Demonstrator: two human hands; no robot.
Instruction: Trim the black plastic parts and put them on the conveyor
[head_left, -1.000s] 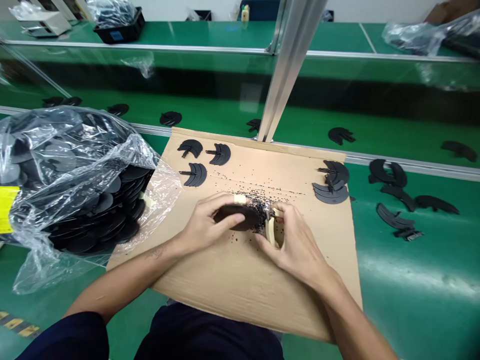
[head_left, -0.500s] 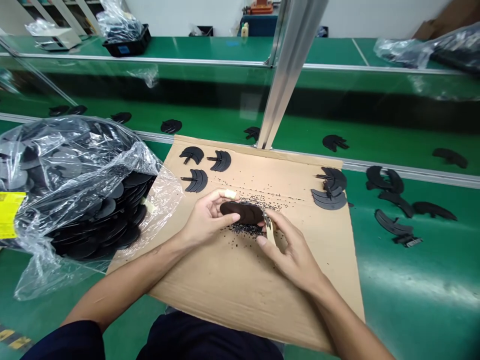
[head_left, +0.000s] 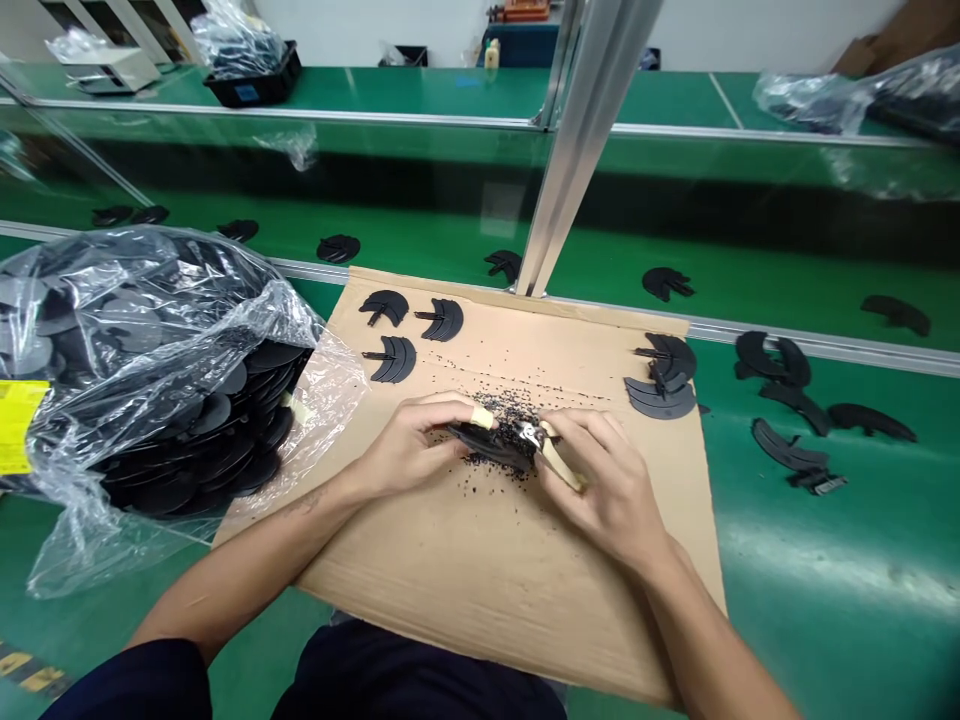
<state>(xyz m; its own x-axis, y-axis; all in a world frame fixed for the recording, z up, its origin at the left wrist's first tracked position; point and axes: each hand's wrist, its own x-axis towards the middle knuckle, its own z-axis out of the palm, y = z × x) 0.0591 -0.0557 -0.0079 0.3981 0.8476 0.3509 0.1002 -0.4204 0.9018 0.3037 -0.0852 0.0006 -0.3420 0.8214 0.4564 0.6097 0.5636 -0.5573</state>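
Note:
My left hand (head_left: 420, 440) pinches a black curved plastic part (head_left: 491, 447) by its left end, and pale yellow tape wraps one of its fingertips. In my right hand (head_left: 596, 470) is a pair of nippers (head_left: 559, 462) with pale yellow handles; their metal jaws sit close to the part's right end. Whether the jaws touch the part I cannot tell. Small black plastic scraps (head_left: 517, 405) lie scattered on the cardboard sheet (head_left: 465, 560) under and around both hands.
A clear bag (head_left: 187, 370) full of black parts stands left. Several black fan-shaped parts (head_left: 394, 360) lie on the cardboard's back left, others (head_left: 660, 395) at its right edge. More curved parts (head_left: 787, 445) rest on the green table. A metal post (head_left: 574, 170) rises behind the cardboard.
The black part has been tilted, from its broad smooth face showing to a narrower edge-on view. My right hand has turned and moved slightly right with the nippers, whose jaws now show more.

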